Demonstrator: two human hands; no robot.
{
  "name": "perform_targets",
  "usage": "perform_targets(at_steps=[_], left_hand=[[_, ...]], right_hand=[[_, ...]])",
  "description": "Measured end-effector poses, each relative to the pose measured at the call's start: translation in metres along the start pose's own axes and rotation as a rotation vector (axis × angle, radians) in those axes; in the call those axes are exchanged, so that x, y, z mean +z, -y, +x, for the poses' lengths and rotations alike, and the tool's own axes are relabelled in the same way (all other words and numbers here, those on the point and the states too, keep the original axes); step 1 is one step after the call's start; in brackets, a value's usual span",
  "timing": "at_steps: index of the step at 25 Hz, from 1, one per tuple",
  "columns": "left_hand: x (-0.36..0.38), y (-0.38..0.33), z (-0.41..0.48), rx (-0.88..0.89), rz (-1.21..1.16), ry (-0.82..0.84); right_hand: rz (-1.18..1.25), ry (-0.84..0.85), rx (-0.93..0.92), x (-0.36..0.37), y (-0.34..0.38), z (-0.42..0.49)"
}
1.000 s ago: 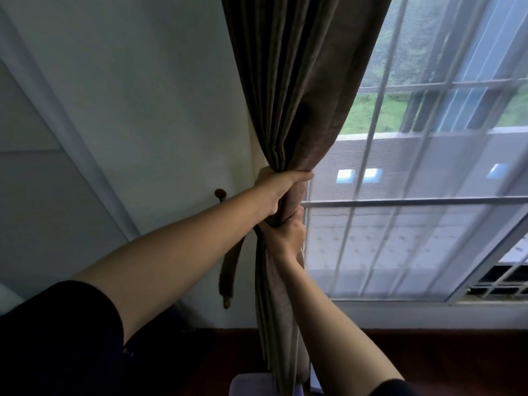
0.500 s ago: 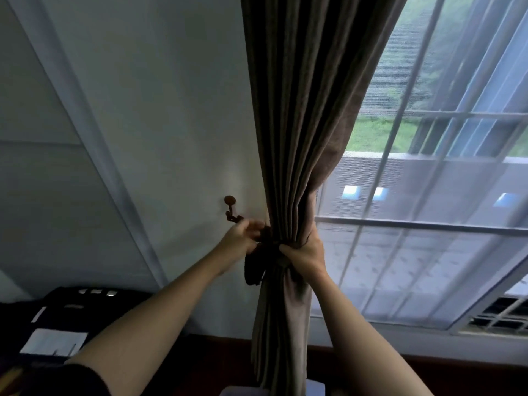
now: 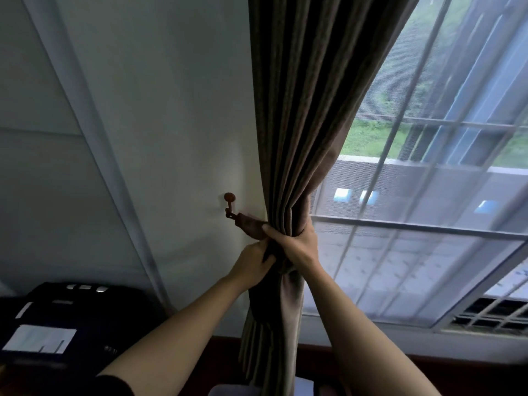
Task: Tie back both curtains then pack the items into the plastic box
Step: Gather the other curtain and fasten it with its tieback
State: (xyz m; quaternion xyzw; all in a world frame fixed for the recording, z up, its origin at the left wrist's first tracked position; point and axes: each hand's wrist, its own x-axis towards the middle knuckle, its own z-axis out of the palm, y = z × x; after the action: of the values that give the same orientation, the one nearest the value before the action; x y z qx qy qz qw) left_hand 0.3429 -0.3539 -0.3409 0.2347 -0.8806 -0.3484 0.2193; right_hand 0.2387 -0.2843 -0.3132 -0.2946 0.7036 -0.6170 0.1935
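Observation:
A brown curtain (image 3: 303, 110) hangs at the left side of the window, gathered into a narrow bunch at mid height. My right hand (image 3: 297, 244) wraps around that bunch from the right and squeezes it. A brown tie-back strap (image 3: 250, 222) runs from a small round wall hook (image 3: 229, 198) to the curtain. My left hand (image 3: 251, 262) grips the strap's loose end just below and left of my right hand. The strap's far side is hidden behind the fabric. A pale plastic box edge (image 3: 228, 390) shows at the bottom.
A window (image 3: 428, 210) with a mesh screen and bars fills the right side. The white wall (image 3: 157, 124) is on the left. A black device with a white label (image 3: 43, 335) sits low at the left. Dark wood trim runs under the sill.
My left hand dropped from high on the curtain to the strap by the hook. The strap, which hung loose down the wall, now stretches taut from hook to curtain. The view tilted up.

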Motion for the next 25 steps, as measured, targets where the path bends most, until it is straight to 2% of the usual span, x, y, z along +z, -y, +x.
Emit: perform_targets(at_steps=[3, 9, 13, 18, 20, 23, 25], left_hand=[[-0.007, 0.004, 0.000, 0.024, 0.012, 0.057], [-0.011, 0.010, 0.004, 0.036, 0.135, 0.106], [-0.012, 0.009, -0.001, 0.025, 0.121, 0.119], [-0.042, 0.014, -0.004, 0.160, 0.355, 0.089], [-0.054, 0.013, -0.015, 0.237, 0.431, 0.136], [-0.074, 0.015, -0.027, 0.249, 0.454, 0.184], [-0.089, 0.017, -0.019, 0.233, 0.499, 0.138]], right_hand=[[-0.019, -0.174, -0.078, 0.006, 0.013, -0.007], [-0.130, -0.241, -0.230, 0.015, 0.045, 0.005], [-0.120, -0.218, -0.228, 0.005, 0.042, 0.010], [-0.105, -0.198, -0.245, -0.007, 0.038, 0.013], [-0.116, -0.174, -0.257, -0.010, 0.038, 0.013], [-0.164, -0.098, -0.280, -0.011, 0.040, 0.010], [-0.183, -0.054, -0.300, -0.014, 0.042, 0.009]])
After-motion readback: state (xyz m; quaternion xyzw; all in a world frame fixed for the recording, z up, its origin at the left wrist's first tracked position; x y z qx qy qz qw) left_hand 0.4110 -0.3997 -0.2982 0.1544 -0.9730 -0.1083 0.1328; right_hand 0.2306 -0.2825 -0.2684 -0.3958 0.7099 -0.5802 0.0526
